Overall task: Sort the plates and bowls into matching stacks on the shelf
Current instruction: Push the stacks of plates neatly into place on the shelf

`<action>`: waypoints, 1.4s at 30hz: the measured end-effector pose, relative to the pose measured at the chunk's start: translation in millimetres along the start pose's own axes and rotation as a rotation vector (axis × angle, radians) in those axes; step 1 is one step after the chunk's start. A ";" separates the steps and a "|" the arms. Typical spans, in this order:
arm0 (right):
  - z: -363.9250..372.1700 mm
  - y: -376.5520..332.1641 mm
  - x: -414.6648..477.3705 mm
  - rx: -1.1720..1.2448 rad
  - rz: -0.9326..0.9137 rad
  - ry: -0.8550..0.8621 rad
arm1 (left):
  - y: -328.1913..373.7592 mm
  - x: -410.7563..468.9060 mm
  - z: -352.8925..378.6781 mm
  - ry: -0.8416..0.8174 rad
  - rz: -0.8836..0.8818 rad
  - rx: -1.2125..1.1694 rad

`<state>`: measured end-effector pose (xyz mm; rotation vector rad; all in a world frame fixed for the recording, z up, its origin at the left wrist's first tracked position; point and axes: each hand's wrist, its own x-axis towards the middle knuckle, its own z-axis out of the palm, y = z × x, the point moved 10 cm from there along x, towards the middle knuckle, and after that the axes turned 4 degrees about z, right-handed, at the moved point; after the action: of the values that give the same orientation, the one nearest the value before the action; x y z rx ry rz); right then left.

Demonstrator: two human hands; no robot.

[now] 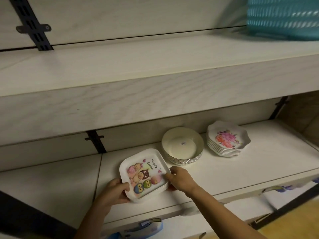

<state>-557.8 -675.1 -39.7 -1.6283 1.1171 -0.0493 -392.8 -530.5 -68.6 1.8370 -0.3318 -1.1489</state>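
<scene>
A stack of square Easter plates point(144, 176) is held between both hands at the front edge of the lower shelf point(259, 163), turned corner-on so that one diagonal runs from the front edge toward the back. The left hand point(114, 190) is closed on its near-left corner, the right hand point(179, 180) on its right corner; the stack lies directly between them, equally near to each. Just behind and to the right, a stack of cream bowls point(183, 149) is seen, the top bowl holding nothing but a small label. Further toward the right end, floral scalloped plates point(227, 140) are piled. A teal basket point(283, 18) is seen on the upper shelf point(138, 69), its contents hidden
</scene>
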 end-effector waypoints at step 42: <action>-417.1 229.9 -14.2 0.087 0.195 0.452 | 77.7 -25.3 468.5 -0.171 0.193 0.385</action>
<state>-938.6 -961.4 -47.7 -1.4588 1.5910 -0.3483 -771.9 -817.5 -60.4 1.9827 -0.8603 -1.1664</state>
